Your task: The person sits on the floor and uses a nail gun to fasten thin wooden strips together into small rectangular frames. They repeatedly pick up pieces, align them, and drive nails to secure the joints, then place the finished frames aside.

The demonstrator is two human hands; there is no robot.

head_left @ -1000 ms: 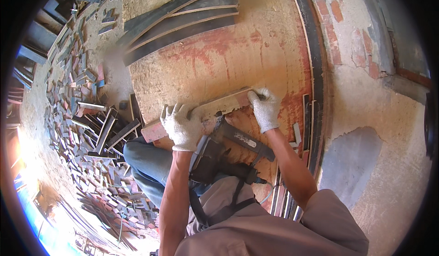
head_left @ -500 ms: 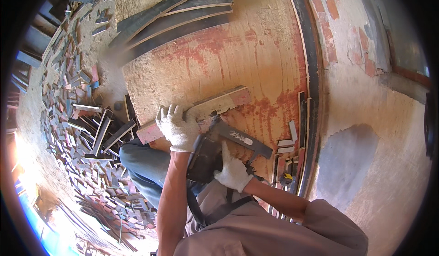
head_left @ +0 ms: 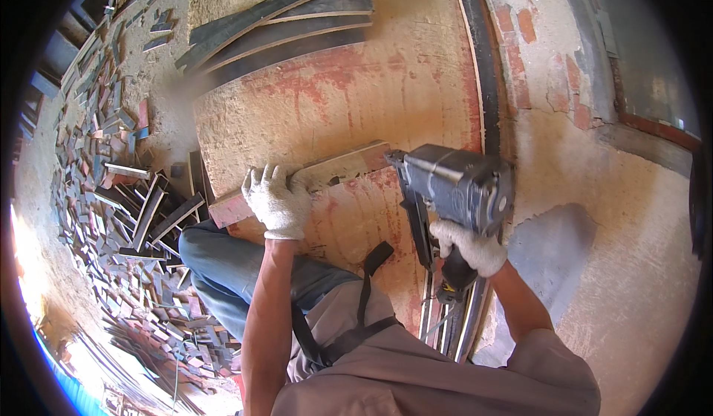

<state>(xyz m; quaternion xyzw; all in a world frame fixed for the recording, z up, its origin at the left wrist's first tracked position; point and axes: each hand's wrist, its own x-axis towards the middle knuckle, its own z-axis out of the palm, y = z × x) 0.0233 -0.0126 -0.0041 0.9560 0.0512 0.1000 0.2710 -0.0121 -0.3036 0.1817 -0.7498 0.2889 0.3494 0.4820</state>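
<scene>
A pale wooden strip point(head_left: 342, 165) with worn reddish patches lies slantwise across the big wooden panel point(head_left: 327, 119). My left hand point(head_left: 276, 202), in a white knit glove, holds the strip down near its left end, fingers spread over it. In my gloved right hand point(head_left: 471, 247) is a black nail gun point(head_left: 460, 182), gripped by its handle. The gun's nose is at the strip's right end; whether it touches cannot be told. Its long magazine point(head_left: 417, 226) slants down toward me.
Several dark strips point(head_left: 290, 30) lie on the panel's far part. Offcuts point(head_left: 111, 215) cover the floor at left. A long dark strip point(head_left: 486, 82) runs along the right, beside a plastered wall point(head_left: 564, 141) with exposed brick. A yellow-and-black object point(head_left: 449, 293) lies below the gun.
My right hand has swung the nail gun from my lap up and right, turning it so its nose meets the strip's right end. The left hand stays on the strip.
</scene>
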